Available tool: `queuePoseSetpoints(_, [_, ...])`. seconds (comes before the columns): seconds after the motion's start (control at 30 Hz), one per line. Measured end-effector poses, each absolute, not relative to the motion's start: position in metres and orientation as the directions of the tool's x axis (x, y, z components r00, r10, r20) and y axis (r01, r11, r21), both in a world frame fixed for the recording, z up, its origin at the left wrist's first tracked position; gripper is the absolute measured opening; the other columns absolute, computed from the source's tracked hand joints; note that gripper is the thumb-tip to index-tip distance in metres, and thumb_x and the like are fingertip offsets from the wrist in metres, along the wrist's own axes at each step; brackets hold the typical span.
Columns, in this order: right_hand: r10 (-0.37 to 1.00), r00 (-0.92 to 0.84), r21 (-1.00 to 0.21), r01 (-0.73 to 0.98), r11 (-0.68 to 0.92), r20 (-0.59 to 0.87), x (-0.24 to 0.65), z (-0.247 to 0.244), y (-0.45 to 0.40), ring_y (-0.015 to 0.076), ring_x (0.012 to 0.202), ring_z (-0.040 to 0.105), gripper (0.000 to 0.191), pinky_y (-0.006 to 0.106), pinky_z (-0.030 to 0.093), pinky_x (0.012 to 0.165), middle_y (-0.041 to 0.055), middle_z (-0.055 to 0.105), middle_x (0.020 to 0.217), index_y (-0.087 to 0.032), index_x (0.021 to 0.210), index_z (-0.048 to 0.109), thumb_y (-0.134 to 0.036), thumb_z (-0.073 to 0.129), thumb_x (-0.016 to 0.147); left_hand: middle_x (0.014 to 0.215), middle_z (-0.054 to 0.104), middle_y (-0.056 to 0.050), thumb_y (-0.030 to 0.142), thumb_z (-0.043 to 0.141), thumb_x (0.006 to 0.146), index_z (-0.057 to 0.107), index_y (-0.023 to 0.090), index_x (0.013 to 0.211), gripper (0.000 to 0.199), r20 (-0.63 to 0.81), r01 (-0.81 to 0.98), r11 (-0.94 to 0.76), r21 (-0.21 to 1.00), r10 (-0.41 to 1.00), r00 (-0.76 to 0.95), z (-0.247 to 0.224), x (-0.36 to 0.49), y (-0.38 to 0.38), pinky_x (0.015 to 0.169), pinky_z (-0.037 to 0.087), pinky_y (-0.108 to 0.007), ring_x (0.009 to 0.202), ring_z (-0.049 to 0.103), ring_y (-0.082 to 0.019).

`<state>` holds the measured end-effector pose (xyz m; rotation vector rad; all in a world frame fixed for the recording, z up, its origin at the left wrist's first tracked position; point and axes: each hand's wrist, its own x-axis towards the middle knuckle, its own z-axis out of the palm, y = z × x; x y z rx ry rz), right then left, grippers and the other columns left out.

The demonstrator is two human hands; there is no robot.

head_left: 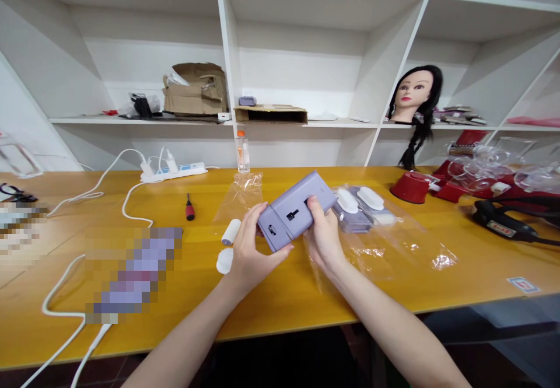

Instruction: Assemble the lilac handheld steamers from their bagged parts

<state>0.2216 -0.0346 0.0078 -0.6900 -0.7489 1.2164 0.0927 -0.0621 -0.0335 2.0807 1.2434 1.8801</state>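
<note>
Both my hands hold a lavender plastic travel adapter (294, 212), a rectangular block with dark socket slots in its face. My left hand (258, 245) grips its lower left end, and my right hand (322, 234) grips its right side. Just left of my left hand lie a small white cylinder (231, 231) and a white disc (224, 261). To the right of my right hand, a clear plastic bag (376, 242) holds lavender pieces with white oval caps (359, 208). Another crumpled clear bag (238, 198) lies behind my left hand.
The yellow wooden table (306, 300) carries a white power strip (172, 172) with cables, a red-handled screwdriver (189, 208), and a blurred patch of items at left. Red objects and clear plastic pieces stand at right, below white shelves (301, 44).
</note>
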Motion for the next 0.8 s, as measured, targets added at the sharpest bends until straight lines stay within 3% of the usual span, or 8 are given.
queuePoseSetpoints(0.27, [0.961, 0.219, -0.761, -0.591, 0.268, 0.168, 0.224, 0.012, -0.035, 0.0121, 0.066, 0.057, 0.034, 0.025, 0.048, 0.059, -0.0031, 0.062, 0.078, -0.022, 0.087, 0.056, -0.043, 0.072, 0.065, 0.123, 0.052, -0.015, 0.024, 0.075, 0.058, 0.040, 0.018, 0.128, 0.078, 0.901, 0.565, -0.721, 0.401, 0.422, -0.102, -0.036, 0.089, -0.059, 0.082, 0.051, -0.040, 0.113, 0.051, -0.030])
queuePoseSetpoints(0.37, [0.951, 0.241, -0.745, -0.595, 0.302, 0.193, 0.229, 0.014, -0.031, 0.0123, 0.068, 0.059, 0.035, 0.028, 0.050, 0.066, -0.0035, 0.063, 0.081, -0.023, 0.092, 0.057, -0.042, 0.071, 0.066, 0.125, 0.050, -0.014, 0.022, 0.076, 0.056, 0.042, 0.020, 0.126, 0.078, 0.860, 0.475, -0.724, 0.500, 0.479, -0.176, -0.036, 0.088, -0.057, 0.084, 0.049, -0.040, 0.113, 0.051, -0.029])
queuePoseSetpoints(0.53, [0.935, 0.255, -0.717, -0.601, 0.352, 0.245, 0.233, 0.014, -0.027, 0.0130, 0.073, 0.059, 0.036, 0.027, 0.050, 0.068, -0.0024, 0.064, 0.085, -0.022, 0.092, 0.057, -0.042, 0.071, 0.066, 0.123, 0.051, -0.010, 0.024, 0.075, 0.057, 0.040, 0.025, 0.125, 0.077, 0.572, -0.052, -0.579, 0.814, 0.814, -0.101, -0.032, 0.088, -0.055, 0.080, 0.049, -0.034, 0.105, 0.055, -0.024])
queuePoseSetpoints(0.67, [0.890, 0.304, -0.698, -0.552, 0.456, 0.341, 0.232, 0.012, -0.029, 0.0136, 0.078, 0.059, 0.039, 0.026, 0.049, 0.070, -0.0014, 0.063, 0.088, -0.022, 0.095, 0.058, -0.043, 0.072, 0.065, 0.100, 0.062, -0.007, 0.038, 0.066, 0.065, 0.052, 0.020, 0.112, 0.053, 0.335, -0.429, -0.272, 0.861, 0.939, 0.077, -0.029, 0.085, -0.052, 0.060, 0.046, -0.029, 0.074, 0.061, -0.019])
queuePoseSetpoints(0.73, [0.853, 0.318, -0.709, -0.475, 0.521, 0.413, 0.232, 0.008, -0.029, 0.0146, 0.078, 0.058, 0.041, 0.028, 0.048, 0.072, -0.0001, 0.063, 0.086, -0.020, 0.094, 0.058, -0.045, 0.072, 0.064, 0.082, 0.064, -0.007, 0.047, 0.057, 0.070, 0.058, 0.015, 0.098, 0.043, 0.214, -0.507, -0.107, 0.855, 0.964, 0.157, -0.028, 0.085, -0.053, 0.053, 0.040, -0.028, 0.059, 0.059, -0.017])
queuePoseSetpoints(0.8, [0.813, 0.314, -0.718, -0.383, 0.581, 0.490, 0.233, 0.002, -0.029, 0.0159, 0.076, 0.058, 0.040, 0.030, 0.047, 0.072, 0.0015, 0.064, 0.085, -0.019, 0.091, 0.059, -0.046, 0.072, 0.064, 0.071, 0.063, -0.008, 0.056, 0.050, 0.072, 0.060, 0.013, 0.085, 0.046, 0.117, -0.540, 0.021, 0.842, 0.968, 0.220, -0.027, 0.087, -0.054, 0.049, 0.036, -0.027, 0.052, 0.057, -0.017])
